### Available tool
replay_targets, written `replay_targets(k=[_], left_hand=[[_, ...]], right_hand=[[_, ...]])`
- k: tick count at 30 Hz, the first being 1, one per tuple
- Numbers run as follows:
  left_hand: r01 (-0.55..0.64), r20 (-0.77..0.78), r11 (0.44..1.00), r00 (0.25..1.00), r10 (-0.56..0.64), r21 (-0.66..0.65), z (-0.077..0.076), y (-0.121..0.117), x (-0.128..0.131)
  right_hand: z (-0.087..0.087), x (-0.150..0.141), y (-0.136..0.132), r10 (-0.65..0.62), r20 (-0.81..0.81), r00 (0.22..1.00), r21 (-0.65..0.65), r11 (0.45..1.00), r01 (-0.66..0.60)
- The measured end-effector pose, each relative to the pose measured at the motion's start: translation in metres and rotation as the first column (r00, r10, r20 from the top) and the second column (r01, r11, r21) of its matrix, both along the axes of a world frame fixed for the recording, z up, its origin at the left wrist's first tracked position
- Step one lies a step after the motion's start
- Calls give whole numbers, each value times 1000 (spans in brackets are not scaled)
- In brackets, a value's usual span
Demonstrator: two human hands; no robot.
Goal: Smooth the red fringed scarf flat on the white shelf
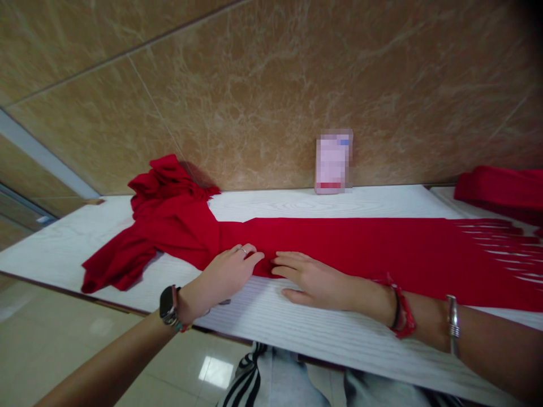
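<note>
A long red scarf (339, 243) lies along the white table, spread flat on the right and bunched in a loose heap on the left. Its slit fringe (504, 249) is at the right end. My left hand (227, 277), with a ring and a dark watch on the wrist, rests where the flat part meets the heap. Its fingers are bent down onto the cloth, closed on it, with the fingertips partly hidden. To its right, my right hand (311, 280) lies palm down, its fingers stretched out over the scarf's near edge and the thumb apart.
A pale pink, blurred box-like item (333, 164) stands against the brown marbled wall (263, 102). More folded red cloth (500, 189) lies at the far right. The white table (263, 305) is narrow, with its front edge close to my legs.
</note>
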State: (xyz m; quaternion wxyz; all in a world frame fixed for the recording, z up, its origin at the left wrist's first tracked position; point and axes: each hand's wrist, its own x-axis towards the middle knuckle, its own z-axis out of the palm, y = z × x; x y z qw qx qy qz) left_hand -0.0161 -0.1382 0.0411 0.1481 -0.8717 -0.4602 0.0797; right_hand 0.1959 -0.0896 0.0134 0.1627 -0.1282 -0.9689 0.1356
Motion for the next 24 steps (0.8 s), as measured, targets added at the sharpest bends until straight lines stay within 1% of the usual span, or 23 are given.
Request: replay_targets(k=[3, 6, 10, 13, 14, 16, 18, 20, 22, 24], left_hand=[[-22, 78, 999, 997, 24, -29, -5, 9, -2], [-69, 136, 997, 988, 73, -34, -8, 8, -6], [-183, 108, 983, 977, 183, -11, -7, 0, -9], [-231, 106, 973, 968, 229, 5, -4, 0, -7], [-224, 118, 975, 968, 221, 10, -3, 2, -6], [-154, 152, 988, 977, 152, 1, -1, 6, -5], [-45, 187, 997, 981, 55, -57, 1, 11, -4], [33, 209, 992, 978, -6, -124, 1, 15, -4], [29, 207, 989, 978, 2, -148, 0, 18, -4], [-30, 182, 992, 982, 53, -126, -1, 18, -4]], right_hand=[[1, 0, 0, 11, -16, 1000, -4, 1000, -12], [2, 0, -1, 8, -15, 1000, -9, 1000, -8], [3, -1, -2, -1, -8, 1000, -6, 1000, 1], [2, -2, -3, -5, -49, 999, 6, 1000, 5], [1, -2, -2, -22, -67, 998, 11, 1000, 23], [0, -3, -2, -107, -87, 990, 11, 994, 109], [-1, -4, -1, -207, -75, 975, 4, 978, 208], [-2, -4, 0, -263, -57, 963, 0, 965, 263], [-4, -4, 0, -276, -49, 960, -4, 961, 277], [-4, -4, -1, -296, -31, 955, -13, 955, 296]])
